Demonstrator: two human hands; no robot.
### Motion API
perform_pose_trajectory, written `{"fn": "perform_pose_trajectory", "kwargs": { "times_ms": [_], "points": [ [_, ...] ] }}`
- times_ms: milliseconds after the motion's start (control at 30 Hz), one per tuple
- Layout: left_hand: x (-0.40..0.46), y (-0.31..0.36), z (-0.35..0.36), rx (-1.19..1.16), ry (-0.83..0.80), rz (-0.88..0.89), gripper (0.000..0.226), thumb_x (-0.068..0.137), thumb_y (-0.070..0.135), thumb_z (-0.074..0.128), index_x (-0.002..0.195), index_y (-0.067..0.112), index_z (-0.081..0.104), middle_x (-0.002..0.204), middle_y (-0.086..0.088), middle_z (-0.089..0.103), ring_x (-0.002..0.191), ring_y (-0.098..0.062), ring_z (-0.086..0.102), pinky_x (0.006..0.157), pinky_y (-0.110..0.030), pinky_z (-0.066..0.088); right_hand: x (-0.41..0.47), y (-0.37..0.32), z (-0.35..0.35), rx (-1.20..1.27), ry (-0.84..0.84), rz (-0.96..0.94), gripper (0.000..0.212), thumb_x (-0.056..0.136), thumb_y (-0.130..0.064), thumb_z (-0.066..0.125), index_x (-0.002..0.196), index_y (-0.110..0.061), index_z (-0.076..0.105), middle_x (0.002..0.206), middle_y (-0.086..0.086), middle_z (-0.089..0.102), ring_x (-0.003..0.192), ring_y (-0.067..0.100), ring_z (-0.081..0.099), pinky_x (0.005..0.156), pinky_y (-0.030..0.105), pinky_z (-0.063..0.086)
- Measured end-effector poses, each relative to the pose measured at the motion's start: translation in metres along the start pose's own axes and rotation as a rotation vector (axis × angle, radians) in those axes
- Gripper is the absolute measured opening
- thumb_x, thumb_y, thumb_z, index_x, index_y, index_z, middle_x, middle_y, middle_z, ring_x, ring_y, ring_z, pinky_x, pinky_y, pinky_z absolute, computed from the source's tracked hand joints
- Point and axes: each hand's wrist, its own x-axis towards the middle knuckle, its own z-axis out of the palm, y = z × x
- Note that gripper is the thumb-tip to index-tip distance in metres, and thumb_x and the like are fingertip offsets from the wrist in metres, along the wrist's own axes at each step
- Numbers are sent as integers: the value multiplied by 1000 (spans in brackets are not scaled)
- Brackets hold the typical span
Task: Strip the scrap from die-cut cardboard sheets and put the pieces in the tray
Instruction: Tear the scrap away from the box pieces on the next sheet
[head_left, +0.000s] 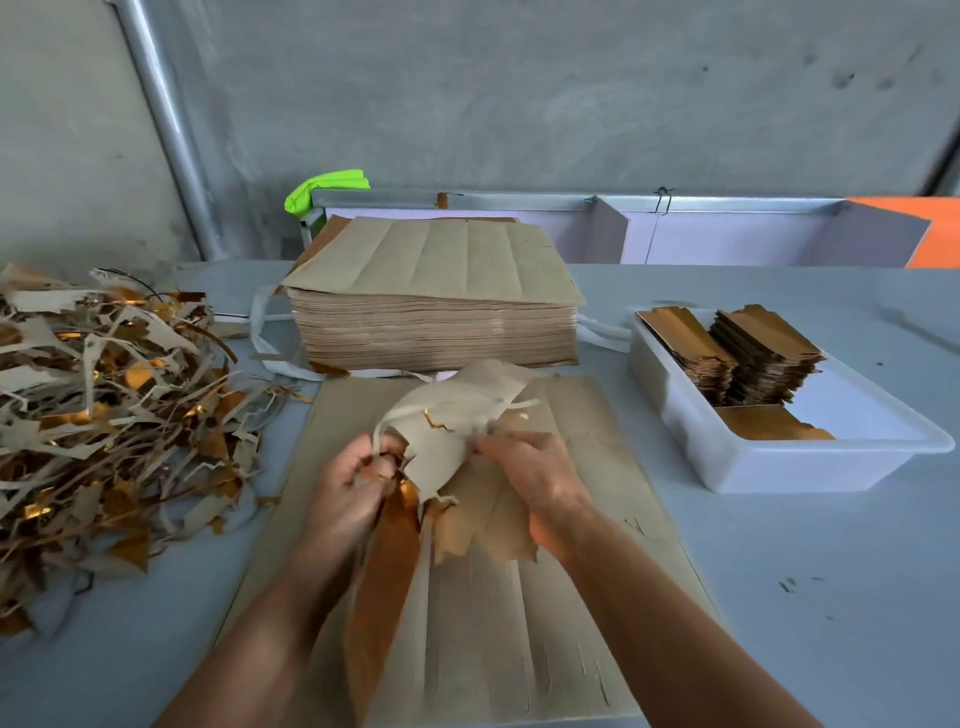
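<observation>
Fingers of the left hand (358, 480) curl tight around a bunch of gold-faced strips, while the right hand (524, 467) pinches the torn grey scrap (457, 415) lifted between both hands. All of it hangs just above a die-cut cardboard sheet (519, 613) lying flat on the table (779, 597). Behind it sits the tall stack of sheets (436, 306). To the right, the white tray (769, 462) holds stacked gold pieces (753, 358). Far left, a big scrap pile (104, 405) sprawls across the table.
</observation>
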Motion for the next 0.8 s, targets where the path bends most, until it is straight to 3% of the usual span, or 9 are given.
{"fn": "perform_pose_trajectory", "kwargs": {
  "times_ms": [100,167,267,367,467,567,633,700,800],
  "points": [
    [-4,6,3,240,-121,166,36,92,-12,44,82,17,63,81,5,65,71,7,59,64,-6,44,6,-1,-7,125,76,-28,17,79,-9,71,63,-15,70,59,-1,70,59,15,67,58,31,57],
    [-7,9,5,331,-254,223,40,90,-14,44,82,21,62,75,13,63,69,10,57,65,-5,41,9,-2,-13,180,109,5,17,78,-3,71,65,-13,69,59,1,70,60,18,67,60,32,57],
    [-12,5,13,533,-402,254,45,88,-9,50,70,31,56,61,17,58,62,5,56,58,-10,39,8,-2,-21,181,74,63,7,75,-7,76,72,-11,70,69,6,72,67,24,68,62,38,57],
    [-13,2,24,716,-450,236,45,81,-6,52,54,29,42,52,9,47,56,-10,47,56,-23,34,4,-1,-31,197,-2,65,10,72,-11,79,78,-7,71,79,10,74,71,26,69,59,35,57],
    [-14,4,29,709,-480,286,38,82,-6,52,59,24,52,60,8,53,58,-8,51,59,-24,40,4,-2,-41,177,105,32,13,74,-3,76,66,-7,66,66,9,70,58,22,65,51,33,56],
    [-16,6,29,658,-478,364,29,82,-11,49,67,8,65,71,6,55,61,-6,54,58,-22,45,13,1,-57,18,368,-37,22,75,-1,70,59,-9,59,69,13,65,69,28,63,67,40,57],
    [-15,7,27,662,-448,410,29,80,-14,52,64,8,64,72,8,53,62,-9,54,58,-25,45,17,4,-65,-105,457,-85,16,75,-4,68,62,-10,60,76,14,65,81,32,63,77,43,56],
    [-12,6,24,616,-338,415,40,79,-16,55,58,19,56,69,3,53,60,-8,51,56,-19,41,19,6,-70,-203,452,-110,9,73,-6,69,67,-7,63,75,10,62,83,32,61,78,43,55],
    [0,4,14,473,-9,189,36,88,-8,48,60,15,53,67,-3,58,63,-10,52,55,-13,36,15,7,-83,-204,328,-61,16,71,-4,74,63,-8,61,66,8,61,70,27,59,66,36,53]
  ]
}}
